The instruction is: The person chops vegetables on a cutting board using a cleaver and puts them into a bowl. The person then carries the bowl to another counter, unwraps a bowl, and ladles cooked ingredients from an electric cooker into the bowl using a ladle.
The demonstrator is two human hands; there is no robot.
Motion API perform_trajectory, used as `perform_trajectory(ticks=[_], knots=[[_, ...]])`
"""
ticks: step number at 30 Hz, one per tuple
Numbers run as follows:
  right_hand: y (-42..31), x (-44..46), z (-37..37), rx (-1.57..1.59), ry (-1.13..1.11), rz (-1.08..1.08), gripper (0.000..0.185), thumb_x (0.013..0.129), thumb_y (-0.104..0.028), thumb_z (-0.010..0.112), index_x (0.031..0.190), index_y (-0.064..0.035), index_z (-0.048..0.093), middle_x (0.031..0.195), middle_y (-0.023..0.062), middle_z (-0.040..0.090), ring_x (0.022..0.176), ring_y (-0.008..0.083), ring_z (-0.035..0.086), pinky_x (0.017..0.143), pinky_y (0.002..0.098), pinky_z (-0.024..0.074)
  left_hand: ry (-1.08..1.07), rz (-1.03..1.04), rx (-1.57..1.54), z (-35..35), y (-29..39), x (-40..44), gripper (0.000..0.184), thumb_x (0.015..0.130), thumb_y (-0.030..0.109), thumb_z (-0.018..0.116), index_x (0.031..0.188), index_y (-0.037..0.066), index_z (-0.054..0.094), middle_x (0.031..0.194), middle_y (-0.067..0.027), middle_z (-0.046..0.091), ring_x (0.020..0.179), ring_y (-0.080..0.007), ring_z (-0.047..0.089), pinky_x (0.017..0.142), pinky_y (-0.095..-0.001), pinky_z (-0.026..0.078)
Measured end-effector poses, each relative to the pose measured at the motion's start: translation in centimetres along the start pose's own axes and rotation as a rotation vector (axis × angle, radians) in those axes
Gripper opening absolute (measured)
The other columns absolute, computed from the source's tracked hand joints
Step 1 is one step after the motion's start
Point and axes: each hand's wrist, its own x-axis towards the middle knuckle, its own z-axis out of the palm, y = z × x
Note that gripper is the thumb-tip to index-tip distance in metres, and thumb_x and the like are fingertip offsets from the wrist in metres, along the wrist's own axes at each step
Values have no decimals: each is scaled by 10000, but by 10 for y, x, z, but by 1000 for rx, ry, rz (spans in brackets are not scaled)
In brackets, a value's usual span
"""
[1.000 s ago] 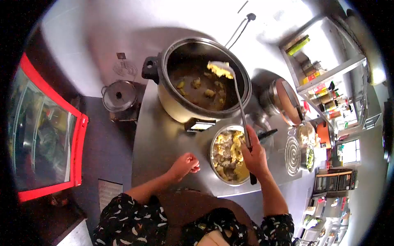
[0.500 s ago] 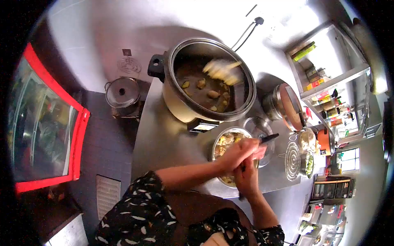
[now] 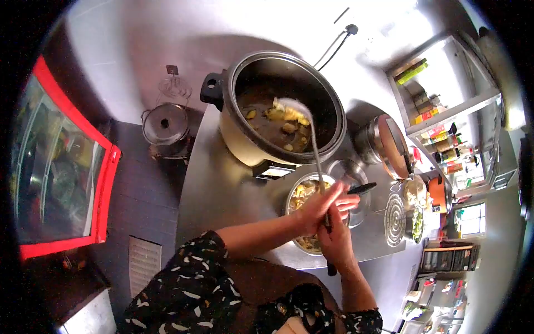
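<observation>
A long-handled ladle (image 3: pixel 315 142) reaches up from my hands into the large cooker pot (image 3: pixel 236 136), its head tilted above brown liquid with yellowish pieces. My right hand (image 3: pixel 336 240) is wrapped round the dark handle. Against the handle and my right hand rests my left hand (image 3: pixel 321 210), its fingers stretched out and apart. Beneath both hands stands a round metal bowl (image 3: pixel 290 199) of yellowish pieces in liquid, partly hidden by them.
A clear lid (image 3: pixel 356 207) lies right of the bowl, near a lidded steel pot (image 3: pixel 370 140). Further right are a coiled wire rack (image 3: pixel 395 220) and a bowl of green vegetables (image 3: pixel 417 224). A red-framed display fridge (image 3: pixel 105 192) stands left.
My left hand has come from left of the bowl to the ladle handle and its fingers have spread. The ladle head moved quickly, then lowered within the pot.
</observation>
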Motion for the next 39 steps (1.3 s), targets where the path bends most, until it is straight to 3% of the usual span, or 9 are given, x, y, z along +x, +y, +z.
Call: perform_trajectory(ticks=[3,12,14,19,23,26,30,33,39], knots=[[-2,6,2,105,-38,84,627,835,4,491,1421,-57,278,1090,238,601,1048,294,604,899,360,458,-80,116,57,-5,-3,2,823,889,636,368,1422,29,214,1432,-223,340,1337,-335,329,1105,-456,255],[8,-8,3,-13,475,-291,624,859,77,394,1447,-15,208,1302,206,481,1229,253,467,1012,337,370,-152,236,202,-14,5,-2,742,920,552,429,1421,48,214,1443,-183,329,1360,-296,295,1132,-424,214],[-9,-15,-5,65,-133,172,658,853,-69,520,1445,-59,233,1306,286,456,1214,384,475,985,394,406,35,-65,-98,20,12,-11,757,939,564,344,1404,-16,202,1425,-224,345,1355,-306,306,1133,-410,212],[11,1,-18,216,-8,25,615,877,-85,526,1431,-54,263,1306,222,473,1229,299,472,1002,374,387,-142,125,-57,-8,-12,-4,769,913,615,343,1407,32,259,1434,-193,348,1358,-298,299,1124,-422,235],[-13,31,-71,388,-119,226,578,873,-87,522,1407,-35,306,1275,187,516,1174,252,511,947,339,415,20,-15,180,-20,-5,-42,615,955,447,433,1391,32,304,1370,-185,440,1295,-280,406,1104,-418,277],[-8,57,-95,105,-121,11,543,861,-92,521,1373,-17,357,1219,181,557,1108,244,553,916,336,434,30,-72,308,-50,-15,-63,574,960,412,448,1376,32,338,1322,-187,492,1252,-279,459,1080,-424,314],[-31,73,-110,-199,-162,48,509,843,-117,524,1329,-8,415,1031,152,627,914,210,607,853,330,472,129,-101,363,-66,-5,-91,501,962,363,491,1336,43,397,1205,-153,562,1168,-234,524,1016,-390,387],[-59,73,-116,-28,-372,220,516,840,-131,526,1330,-16,416,953,135,629,806,185,608,747,312,499,178,-112,325,-74,0,-103,542,948,390,496,1333,22,397,1189,-152,566,1158,-246,530,1015,-390,390],[-31,95,-116,-12,-124,25,496,854,-125,517,1331,-29,415,773,55,570,524,101,516,460,260,441,247,-121,317,-89,7,-117,552,939,396,505,1314,2,410,1177,-141,564,1122,-233,546,988,-373,408]])
